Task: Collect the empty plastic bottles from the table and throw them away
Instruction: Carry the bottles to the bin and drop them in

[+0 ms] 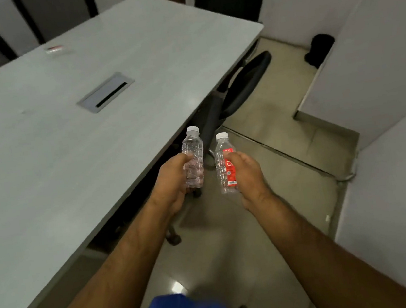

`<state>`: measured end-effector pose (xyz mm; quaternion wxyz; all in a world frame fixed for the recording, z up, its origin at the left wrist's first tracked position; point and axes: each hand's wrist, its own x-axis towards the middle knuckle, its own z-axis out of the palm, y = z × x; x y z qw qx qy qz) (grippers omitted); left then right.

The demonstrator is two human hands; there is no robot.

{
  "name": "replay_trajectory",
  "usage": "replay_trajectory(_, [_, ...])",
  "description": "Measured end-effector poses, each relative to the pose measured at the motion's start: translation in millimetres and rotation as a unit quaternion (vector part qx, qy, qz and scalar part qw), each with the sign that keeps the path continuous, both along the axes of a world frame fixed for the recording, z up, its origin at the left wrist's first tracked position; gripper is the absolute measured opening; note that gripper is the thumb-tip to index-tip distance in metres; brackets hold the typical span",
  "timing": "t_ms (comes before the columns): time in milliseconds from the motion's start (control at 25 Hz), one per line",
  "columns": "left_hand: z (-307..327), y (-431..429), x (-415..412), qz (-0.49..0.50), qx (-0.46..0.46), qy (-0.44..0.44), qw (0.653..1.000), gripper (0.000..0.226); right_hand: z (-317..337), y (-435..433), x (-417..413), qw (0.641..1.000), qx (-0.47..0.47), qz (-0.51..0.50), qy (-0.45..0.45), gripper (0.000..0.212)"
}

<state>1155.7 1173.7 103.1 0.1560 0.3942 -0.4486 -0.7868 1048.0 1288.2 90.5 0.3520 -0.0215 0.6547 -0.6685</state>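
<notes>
I hold two small clear plastic bottles with white caps, both upright, over the floor just off the table's right edge. My left hand grips the unlabelled bottle. My right hand grips the bottle with the red label. A third bottle, clear with a red label, lies on its side at the far left of the grey table. A black bin stands on the floor by the far wall.
A cable hatch is set into the tabletop. A black office chair is tucked under the table's right side. White partition walls close in the right. More chairs stand beyond the far end.
</notes>
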Motion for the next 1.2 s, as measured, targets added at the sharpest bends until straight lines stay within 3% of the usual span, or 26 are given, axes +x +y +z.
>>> replay_trajectory(160, [15.7, 22.6, -107.6, -0.030, 0.000, -0.013, 0.999, 0.019, -2.7, 24.9, -104.1, 0.999, -0.011, -0.037, -0.002, 0.013])
replay_trajectory(280, [9.1, 13.2, -199.9, -0.093, -0.012, -0.004, 0.996, 0.030, -12.6, 21.2, -190.5, 0.997, -0.016, -0.071, -0.008, 0.016])
replay_trajectory(400, [4.1, -9.5, -300.4, -0.145, -0.013, 0.038, 0.989, 0.035, -14.7, 9.5, -281.7, 0.994, 0.001, -0.106, -0.006, 0.030])
replay_trajectory(560, [7.2, -46.7, -450.2, -0.162, -0.032, 0.023, 0.986, 0.034, -5.1, -17.5, -418.9, 0.987, 0.048, -0.155, -0.007, 0.042])
replay_trajectory(800, [5.0, -84.7, -640.5, -0.226, -0.082, -0.012, 0.971, 0.026, -2.0, -48.3, -590.6, 0.980, 0.036, -0.195, -0.005, 0.037])
replay_trajectory(1000, [-12.6, -115.1, -821.5, -0.187, -0.098, -0.069, 0.975, 0.011, -26.6, -79.7, -770.7, 0.979, 0.026, -0.201, -0.011, 0.035])
replay_trajectory(1200, [-12.0, -152.0, -997.9, -0.174, -0.098, -0.088, 0.976, 0.011, -23.4, -114.4, -956.9, 0.987, 0.040, -0.155, -0.007, 0.040])
